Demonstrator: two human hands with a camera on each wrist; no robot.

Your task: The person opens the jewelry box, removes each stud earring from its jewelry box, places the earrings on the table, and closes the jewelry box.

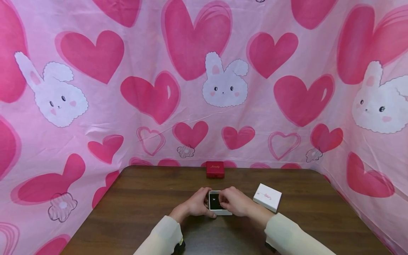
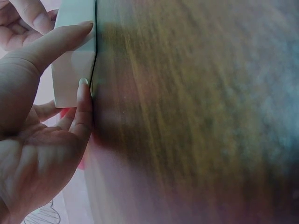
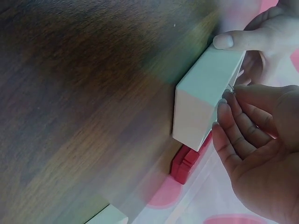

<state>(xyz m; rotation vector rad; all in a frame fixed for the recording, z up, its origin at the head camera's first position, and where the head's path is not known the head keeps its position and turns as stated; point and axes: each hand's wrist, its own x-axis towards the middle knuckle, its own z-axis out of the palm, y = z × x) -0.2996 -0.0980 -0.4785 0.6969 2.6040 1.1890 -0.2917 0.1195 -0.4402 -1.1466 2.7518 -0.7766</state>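
Observation:
A white jewelry box [image 1: 223,213] without its lid stands on the table, with a black insert [image 1: 214,204] inside. On the insert's left part sits a tiny silvery piece [image 1: 214,199]. My left hand [image 1: 198,202] grips the box at its left side, thumb [image 2: 70,39] on the near wall and fingers around the far part. My right hand [image 1: 235,201] reaches over the box's right half. Its thumb and index finger pinch a small, thin silvery jewelry piece [image 3: 232,88] at the box's opening; its exact kind is too small to tell.
To the right lies a white box lid [image 1: 267,197] with pink lettering, near the right forearm. A small red box [image 1: 215,170] stands at the table's back edge. Pink cloth [image 1: 197,117] with hearts and rabbits hangs behind and beside the brown wooden table [image 1: 143,198].

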